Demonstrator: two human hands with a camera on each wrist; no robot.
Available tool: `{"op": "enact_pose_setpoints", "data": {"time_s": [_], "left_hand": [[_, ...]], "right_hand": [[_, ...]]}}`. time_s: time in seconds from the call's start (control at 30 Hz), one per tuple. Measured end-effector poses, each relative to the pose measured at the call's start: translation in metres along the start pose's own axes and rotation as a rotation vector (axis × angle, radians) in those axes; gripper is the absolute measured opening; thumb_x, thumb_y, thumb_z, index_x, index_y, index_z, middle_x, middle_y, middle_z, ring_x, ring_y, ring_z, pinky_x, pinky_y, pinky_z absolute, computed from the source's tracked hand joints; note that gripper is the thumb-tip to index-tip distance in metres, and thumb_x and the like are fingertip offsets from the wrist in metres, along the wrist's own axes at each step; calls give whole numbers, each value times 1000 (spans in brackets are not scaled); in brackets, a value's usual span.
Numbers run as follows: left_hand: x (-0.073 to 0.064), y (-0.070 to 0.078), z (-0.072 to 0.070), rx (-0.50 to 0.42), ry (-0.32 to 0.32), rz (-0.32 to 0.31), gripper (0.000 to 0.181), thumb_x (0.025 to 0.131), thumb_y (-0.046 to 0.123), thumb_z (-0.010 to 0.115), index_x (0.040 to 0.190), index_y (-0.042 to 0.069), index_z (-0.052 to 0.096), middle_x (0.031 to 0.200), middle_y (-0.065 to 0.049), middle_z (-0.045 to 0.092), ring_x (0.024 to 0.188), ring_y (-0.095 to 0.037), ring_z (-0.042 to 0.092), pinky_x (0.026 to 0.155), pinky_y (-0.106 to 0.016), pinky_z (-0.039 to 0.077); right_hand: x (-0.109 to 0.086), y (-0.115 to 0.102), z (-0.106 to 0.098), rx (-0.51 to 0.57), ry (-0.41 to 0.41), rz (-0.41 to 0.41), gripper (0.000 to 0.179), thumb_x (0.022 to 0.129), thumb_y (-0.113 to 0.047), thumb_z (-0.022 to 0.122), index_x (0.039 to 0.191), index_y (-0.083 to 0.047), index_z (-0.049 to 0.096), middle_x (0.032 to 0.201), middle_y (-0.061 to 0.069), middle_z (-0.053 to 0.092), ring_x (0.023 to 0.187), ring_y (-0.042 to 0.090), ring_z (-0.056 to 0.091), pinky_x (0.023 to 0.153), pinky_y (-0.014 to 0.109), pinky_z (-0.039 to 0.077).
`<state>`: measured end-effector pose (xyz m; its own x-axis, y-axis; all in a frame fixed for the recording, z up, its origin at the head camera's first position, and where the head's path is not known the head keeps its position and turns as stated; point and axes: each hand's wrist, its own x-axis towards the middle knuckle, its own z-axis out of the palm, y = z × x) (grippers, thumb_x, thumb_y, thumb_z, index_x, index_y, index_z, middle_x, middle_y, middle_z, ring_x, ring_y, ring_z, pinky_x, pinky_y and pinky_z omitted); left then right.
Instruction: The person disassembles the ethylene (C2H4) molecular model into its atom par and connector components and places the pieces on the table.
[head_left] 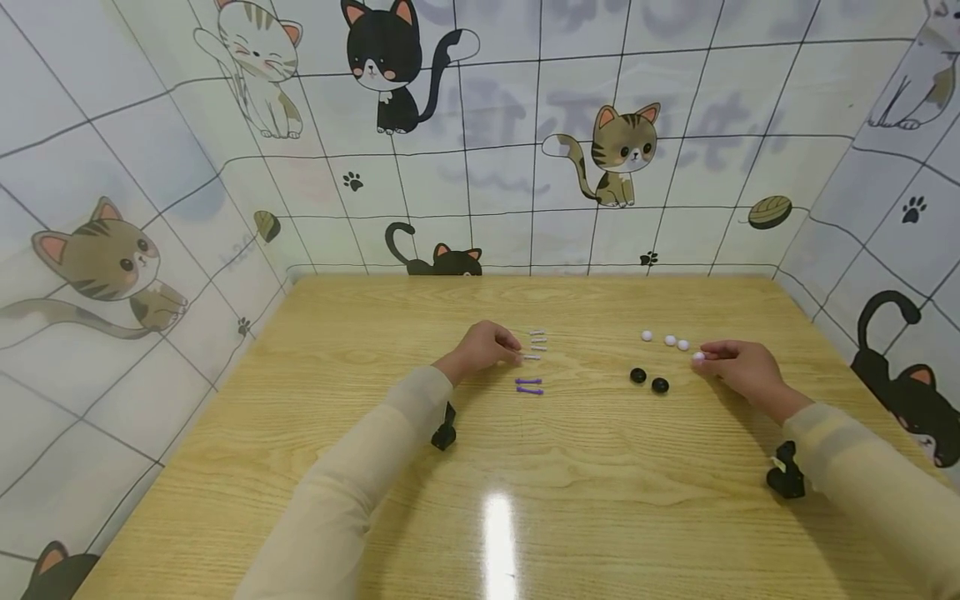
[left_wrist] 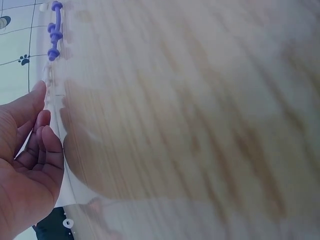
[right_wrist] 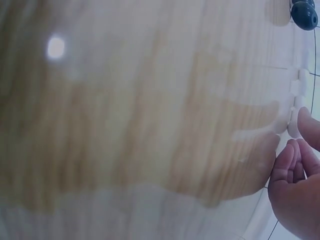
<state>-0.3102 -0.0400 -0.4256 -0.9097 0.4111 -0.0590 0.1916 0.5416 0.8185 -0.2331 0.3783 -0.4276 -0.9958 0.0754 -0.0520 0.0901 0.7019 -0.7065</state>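
Note:
My left hand (head_left: 486, 346) is at the middle of the table, thumb and fingertips pinching the left end of a small white stick (head_left: 532, 357). Several similar white sticks (head_left: 537, 340) lie in a column just beyond it. Two purple sticks with knobbed ends (head_left: 529, 386) lie nearer me; the left wrist view shows these purple sticks (left_wrist: 55, 35) above the hand. Over on the right, my right hand (head_left: 738, 367) pinches a small white ball (head_left: 699, 357) between thumb and fingers. Three more white balls (head_left: 670, 341) sit to its left. Two round black pieces (head_left: 648, 381) lie nearer me.
The wooden table (head_left: 420, 492) meets cat-printed walls (head_left: 510, 183) at the back and both sides. A black wrist camera (head_left: 444, 433) hangs under the left sleeve, another black camera (head_left: 786, 472) under the right. Light glares on the table's front.

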Motion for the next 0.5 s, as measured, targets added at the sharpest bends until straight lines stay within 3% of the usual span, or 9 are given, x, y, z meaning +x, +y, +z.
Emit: {"op": "enact_pose_setpoints", "data": {"time_s": [0.13, 0.37, 0.5], "left_hand": [[-1, -1, -5, 16, 8, -6, 12, 83, 12, 79, 93, 6, 75, 92, 0, 68, 80, -15, 54, 65, -25, 45], [-3, -8, -17, 45, 14, -20, 15, 86, 16, 77, 97, 8, 75, 93, 0, 67, 83, -16, 58, 71, -28, 49], [-7, -7, -27, 79, 20, 2, 22, 86, 19, 77, 103, 6, 74, 95, -1, 67, 84, -18, 59, 72, -31, 50]], "right_hand": [[1, 2, -3, -3, -9, -6, 68, 94, -45, 61, 134, 9, 50, 130, 31, 52, 112, 40, 52, 70, 22, 46], [2, -1, -10, 2, 45, 14, 62, 95, -43, 62, 132, 6, 54, 123, 28, 57, 92, 22, 57, 64, 25, 51], [2, -18, -15, 8, 72, -11, 68, 95, -50, 56, 134, 6, 52, 129, 29, 53, 104, 35, 56, 76, 38, 51]]}}
